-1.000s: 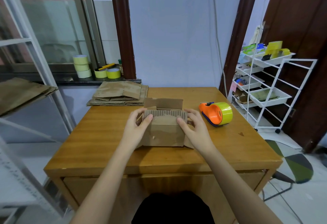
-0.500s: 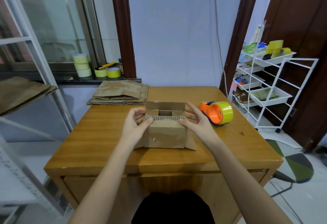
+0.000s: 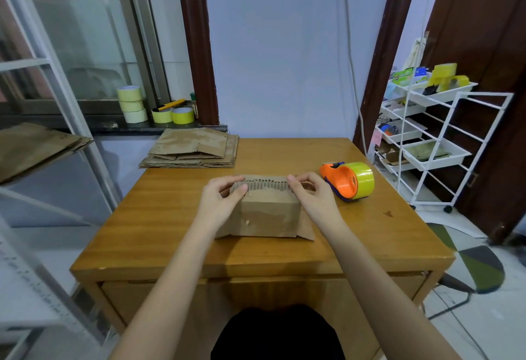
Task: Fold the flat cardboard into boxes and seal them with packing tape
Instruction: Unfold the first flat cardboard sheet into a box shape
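A small brown cardboard box (image 3: 267, 216) stands in the middle of the wooden table (image 3: 159, 217), its near top flap folded down so the corrugated edge shows. My left hand (image 3: 220, 200) grips its upper left corner, thumb on the flap. My right hand (image 3: 310, 197) grips the upper right corner the same way. Bottom flaps splay out on the table at both lower corners. An orange tape dispenser (image 3: 347, 179) with a yellow roll lies just right of my right hand. A stack of flat cardboard (image 3: 193, 147) rests at the table's far left corner.
Several tape rolls (image 3: 132, 103) sit on the window sill behind the table. A white wire trolley (image 3: 427, 137) with trays stands to the right. More flat cardboard (image 3: 34, 146) lies on a shelf at left. A chair's edge (image 3: 481, 268) shows at lower right.
The far flap that stood up behind the box is now folded down out of sight. Both hands have closed in over the box's top corners.
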Available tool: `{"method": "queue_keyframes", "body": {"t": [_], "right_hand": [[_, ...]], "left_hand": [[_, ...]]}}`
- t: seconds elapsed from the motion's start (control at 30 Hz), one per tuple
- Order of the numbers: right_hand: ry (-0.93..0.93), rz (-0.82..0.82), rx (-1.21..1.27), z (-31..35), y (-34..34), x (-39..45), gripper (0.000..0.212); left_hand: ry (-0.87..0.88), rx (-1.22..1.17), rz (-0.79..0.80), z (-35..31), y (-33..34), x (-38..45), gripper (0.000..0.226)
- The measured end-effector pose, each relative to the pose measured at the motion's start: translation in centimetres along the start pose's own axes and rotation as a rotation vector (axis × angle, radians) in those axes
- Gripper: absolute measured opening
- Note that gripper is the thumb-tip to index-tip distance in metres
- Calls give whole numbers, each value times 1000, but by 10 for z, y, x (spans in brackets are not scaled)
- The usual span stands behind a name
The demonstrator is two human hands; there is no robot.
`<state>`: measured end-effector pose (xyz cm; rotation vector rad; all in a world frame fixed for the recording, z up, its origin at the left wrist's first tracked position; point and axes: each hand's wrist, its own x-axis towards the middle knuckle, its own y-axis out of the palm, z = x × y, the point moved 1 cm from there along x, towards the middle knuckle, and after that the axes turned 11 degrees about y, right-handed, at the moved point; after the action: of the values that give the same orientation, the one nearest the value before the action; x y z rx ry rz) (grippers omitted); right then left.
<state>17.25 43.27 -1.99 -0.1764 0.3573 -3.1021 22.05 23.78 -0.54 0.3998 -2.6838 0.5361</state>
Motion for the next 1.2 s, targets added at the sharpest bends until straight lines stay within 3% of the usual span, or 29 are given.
{"method": "queue_keyframes", "body": {"t": [0.23,0.33,0.5,0.63,0.73,0.87,1.03,1.2], "right_hand": [[-58,-72,-58,3,5,5,13],[-40,-68,-32,3,3,3,10],[88,-56,75,2,1,-1,28],[340,-19,-98,1,0,2,57],[415,149,-223,2,-5,-2,49],[256,221,-215,14,-16,-6,42],[-44,108,10,14,-22,1,41],[-126,65,107,-22,-13,-17,47]], "left_hand": [[-61,63,-111,6,6,12,3],[-94,59,-153,4,7,14,26],[-249,227,76,3,5,9,49],[-251,207,171,1,-2,8,42],[-220,164,163,-4,-2,6,33],[-99,163,109,-8,-4,6,19],[43,59,-41,-2,-5,6,52],[90,131,147,18,10,-18,63]]}}
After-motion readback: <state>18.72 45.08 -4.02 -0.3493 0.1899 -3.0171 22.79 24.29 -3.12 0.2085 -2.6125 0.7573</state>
